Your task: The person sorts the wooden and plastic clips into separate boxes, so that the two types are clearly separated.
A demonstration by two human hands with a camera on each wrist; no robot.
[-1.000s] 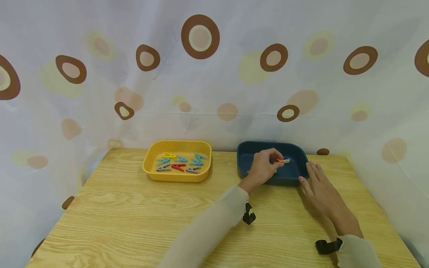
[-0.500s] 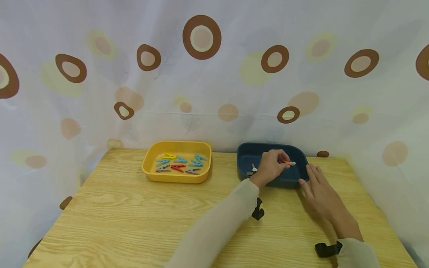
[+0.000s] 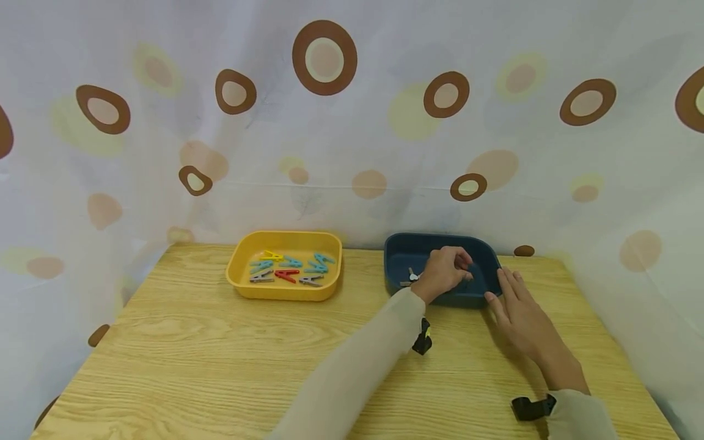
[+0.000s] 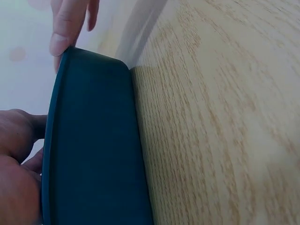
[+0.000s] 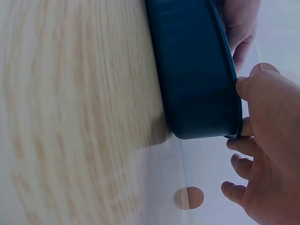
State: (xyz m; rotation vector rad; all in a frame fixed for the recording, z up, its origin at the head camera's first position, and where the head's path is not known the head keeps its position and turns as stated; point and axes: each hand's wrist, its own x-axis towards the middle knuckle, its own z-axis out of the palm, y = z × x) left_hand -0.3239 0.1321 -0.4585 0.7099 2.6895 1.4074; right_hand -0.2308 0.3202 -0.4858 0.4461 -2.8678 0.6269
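Note:
My left hand point(image 3: 443, 269) hangs over the dark blue bin point(image 3: 401, 241), its thumb and fingers apart and slightly bent, with nothing visible between them. Its fingertips are hidden behind the bin wall point(image 4: 93, 140) in the left wrist view. A white-and-grey clip point(image 3: 414, 277) lies in the bin beside my left wrist; the hand covers part of the bin floor. At the bin's near right corner, my right hand point(image 3: 527, 318) rests with nearly straight fingers along the rim. In the right wrist view, its thumb point(image 5: 243, 87) touches the rim.
On the left of the wooden table point(image 3: 220, 354) stands a yellow bin point(image 3: 283, 293). Inside it lie several clips, among them a yellow clip point(image 3: 271, 256), a red clip point(image 3: 286, 275) and blue and grey ones. A patterned curtain point(image 3: 253, 153) hangs behind both bins.
The orange clip that my left hand pinched earlier has gone from view, and the thumb and fingers have parted. That hand had shifted rightward over the bin. My right hand stays at the corner.

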